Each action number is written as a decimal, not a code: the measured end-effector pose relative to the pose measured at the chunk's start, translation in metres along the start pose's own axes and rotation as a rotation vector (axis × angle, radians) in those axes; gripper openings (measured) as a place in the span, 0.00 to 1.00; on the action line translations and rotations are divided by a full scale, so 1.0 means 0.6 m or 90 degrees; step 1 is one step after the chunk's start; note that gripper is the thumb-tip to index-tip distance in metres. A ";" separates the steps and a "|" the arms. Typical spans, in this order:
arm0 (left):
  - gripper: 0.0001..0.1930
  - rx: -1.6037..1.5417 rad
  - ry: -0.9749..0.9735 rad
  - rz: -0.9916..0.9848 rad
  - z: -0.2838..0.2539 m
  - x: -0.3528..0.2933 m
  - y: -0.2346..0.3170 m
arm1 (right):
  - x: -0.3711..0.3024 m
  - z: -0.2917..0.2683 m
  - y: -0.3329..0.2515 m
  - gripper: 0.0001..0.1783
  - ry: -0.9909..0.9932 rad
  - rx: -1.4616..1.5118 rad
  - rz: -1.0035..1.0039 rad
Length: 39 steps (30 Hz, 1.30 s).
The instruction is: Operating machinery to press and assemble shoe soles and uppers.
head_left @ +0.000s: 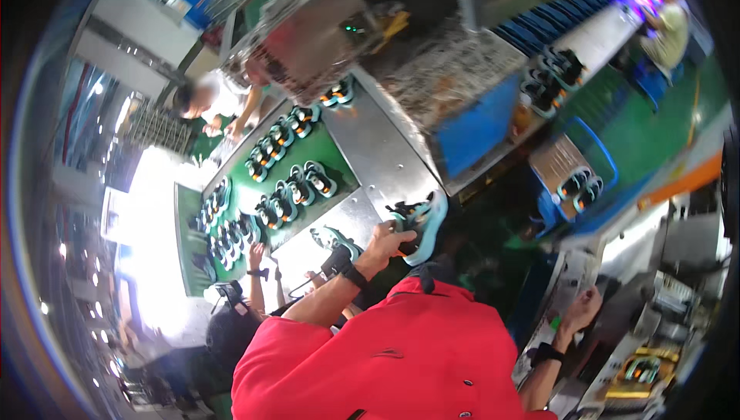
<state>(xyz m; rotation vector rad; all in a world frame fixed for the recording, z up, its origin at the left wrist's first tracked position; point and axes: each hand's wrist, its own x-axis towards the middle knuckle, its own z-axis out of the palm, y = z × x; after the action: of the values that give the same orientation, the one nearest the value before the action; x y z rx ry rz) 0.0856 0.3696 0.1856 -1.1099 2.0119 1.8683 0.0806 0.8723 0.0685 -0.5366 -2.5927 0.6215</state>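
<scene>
My left hand (381, 246) is closed on a shoe (426, 229) with a pale blue sole and a dark upper, in front of my chest. It hangs in the air beside the metal corner of the table, tilted sole outward. Out to the right, my right hand (581, 310) has its fingers curled in, and I see nothing in it. A machine bench stands close to that hand. Left of my left forearm, another shoe (337, 241) lies on a pale board. Both my wrists carry dark bands.
Rows of similar shoes (284, 195) stand on a green conveyor belt (333, 146). A co-worker's hand (255, 255) reaches toward them. Another person (212, 100) stands across the belt. A blue cart (566, 165) holds two shoes. A yellow fixture (638, 374) sits on the machine bench (669, 335).
</scene>
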 end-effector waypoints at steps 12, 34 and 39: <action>0.26 -0.095 0.457 0.058 -0.372 0.462 -0.146 | 0.435 -0.128 -0.988 0.14 0.004 0.184 -0.723; 0.36 -0.017 0.544 -0.106 -0.405 0.495 -0.103 | 0.351 0.357 -1.933 0.18 -0.008 -0.157 -1.008; 0.38 0.086 0.665 0.047 -0.363 0.549 -0.178 | 0.463 0.349 -1.816 0.28 -0.311 0.324 -1.020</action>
<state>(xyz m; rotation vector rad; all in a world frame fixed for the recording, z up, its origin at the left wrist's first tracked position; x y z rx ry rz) -0.0048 0.0479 -0.0502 -2.2962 2.5892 1.1985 -0.5419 0.0284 0.5246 1.8148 -2.1087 0.7118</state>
